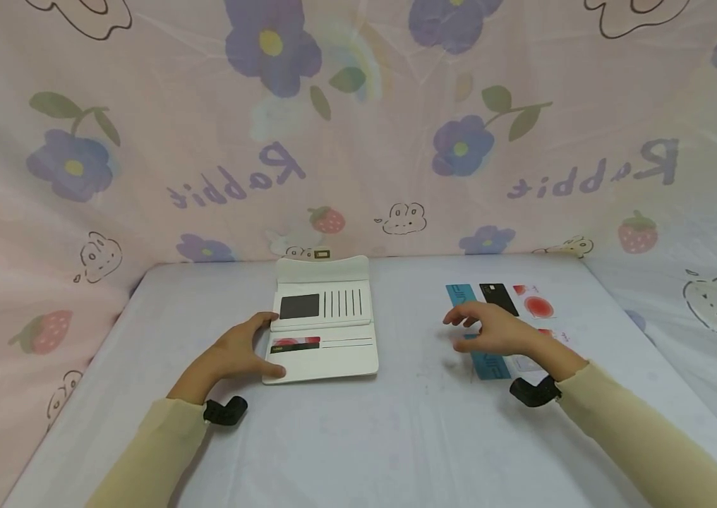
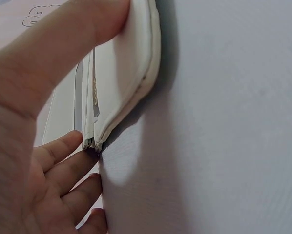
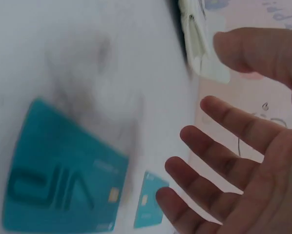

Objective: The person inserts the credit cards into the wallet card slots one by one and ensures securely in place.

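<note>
A white wallet (image 1: 348, 358) lies unfolded on the table, with a red card (image 1: 288, 341) and a black card (image 1: 295, 348) tucked in its lower slots. My left hand (image 1: 234, 353) holds its left side, the thumb on the lower panel and the other fingers along the edge, as the left wrist view shows. Over the loose cards at the right hovers my right hand (image 1: 495, 331), fingers spread and holding nothing. Beneath and beside it lie a near blue card (image 1: 492, 367) and a far blue card (image 1: 458, 293); the hand partly hides the near row.
Behind the right hand lie a loose black card (image 1: 499, 298) and a white card with a red circle (image 1: 538, 306). A white cloth covers the table (image 1: 358, 444). A printed curtain (image 1: 358, 155) with flowers and rabbits hangs round its back and sides.
</note>
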{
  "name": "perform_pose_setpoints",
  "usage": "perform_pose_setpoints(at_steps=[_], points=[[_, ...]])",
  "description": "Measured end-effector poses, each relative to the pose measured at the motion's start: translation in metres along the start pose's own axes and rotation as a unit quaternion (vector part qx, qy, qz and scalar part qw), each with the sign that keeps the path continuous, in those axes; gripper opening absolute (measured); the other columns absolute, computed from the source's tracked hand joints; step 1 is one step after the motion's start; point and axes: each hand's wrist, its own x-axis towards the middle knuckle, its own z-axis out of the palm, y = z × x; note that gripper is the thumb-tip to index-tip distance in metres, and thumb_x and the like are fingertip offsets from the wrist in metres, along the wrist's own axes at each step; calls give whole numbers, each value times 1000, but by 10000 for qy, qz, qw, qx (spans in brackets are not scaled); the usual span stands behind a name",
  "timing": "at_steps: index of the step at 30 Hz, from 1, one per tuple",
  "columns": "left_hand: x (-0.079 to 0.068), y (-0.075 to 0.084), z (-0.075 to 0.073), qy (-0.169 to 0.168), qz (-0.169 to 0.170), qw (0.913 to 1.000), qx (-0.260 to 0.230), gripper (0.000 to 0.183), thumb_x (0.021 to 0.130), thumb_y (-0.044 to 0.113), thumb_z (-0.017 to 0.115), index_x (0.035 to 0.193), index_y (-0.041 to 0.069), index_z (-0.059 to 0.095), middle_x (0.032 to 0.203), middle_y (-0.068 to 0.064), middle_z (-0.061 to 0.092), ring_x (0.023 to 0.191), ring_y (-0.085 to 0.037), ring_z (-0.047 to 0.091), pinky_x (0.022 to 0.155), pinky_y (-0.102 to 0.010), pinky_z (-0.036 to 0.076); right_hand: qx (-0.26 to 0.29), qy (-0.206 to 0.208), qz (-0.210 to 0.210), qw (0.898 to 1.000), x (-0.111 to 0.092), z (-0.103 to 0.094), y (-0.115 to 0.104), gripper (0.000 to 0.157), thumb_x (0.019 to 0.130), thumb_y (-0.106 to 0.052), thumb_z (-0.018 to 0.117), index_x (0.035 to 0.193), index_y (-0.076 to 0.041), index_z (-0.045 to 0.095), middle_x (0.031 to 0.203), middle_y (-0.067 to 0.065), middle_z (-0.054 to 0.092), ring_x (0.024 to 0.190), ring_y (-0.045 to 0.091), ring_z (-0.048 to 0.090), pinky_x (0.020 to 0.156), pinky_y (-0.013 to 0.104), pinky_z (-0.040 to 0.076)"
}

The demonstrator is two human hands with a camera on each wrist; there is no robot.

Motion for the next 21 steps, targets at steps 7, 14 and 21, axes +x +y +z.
perform_pose_setpoints(at_steps=[7,14,21], points=[[0,-1,0,12,-3,10000,-9,112,56,56,87,147,19,32,151,-17,38,139,-39,35,109,-59,34,-274,24,33,9996,-7,-1,14,44,81,-24,76,119,-8,61,118,11,63,108,33,56,87,52,52],[0,-1,0,45,69,10000,-37,111,57,55,87,147,18,33,150,-17,39,138,-39,36,108,-59,34,-628,-1,174,9979,-10,3,23,46,76,-24,81,116,-10,63,114,9,63,106,30,57,90,52,52],[0,-1,0,41,84,9999,-40,110,57,55,87,146,19,34,149,-18,41,138,-39,37,108,-59,35,-911,-186,480,9945,-12,3,29,49,74,-27,82,116,-12,63,114,10,61,105,27,56,88,49,54]])
